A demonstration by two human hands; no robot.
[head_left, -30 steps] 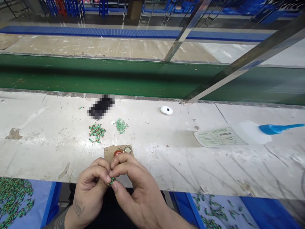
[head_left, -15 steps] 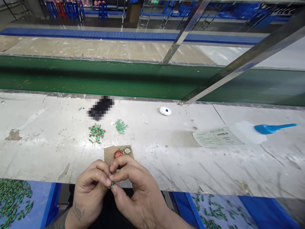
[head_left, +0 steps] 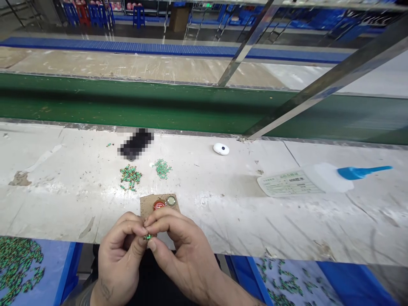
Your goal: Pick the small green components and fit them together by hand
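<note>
The small green part (head_left: 148, 236) sits pinched between the thumb and forefinger tips of the left hand (head_left: 119, 259) and the right hand (head_left: 181, 255). Both sets of fingers (head_left: 159, 222) are clamped on it from either side. It is too tiny and too covered to tell its long axis or heading. The hands hang just off the near edge of the table (head_left: 223, 221), touching nothing else, above the gap between two blue trays (head_left: 68, 263). A cardboard scrap (head_left: 147, 204) lies just beyond them, and bare table stretches right toward a paper label (head_left: 288, 183).
</note>
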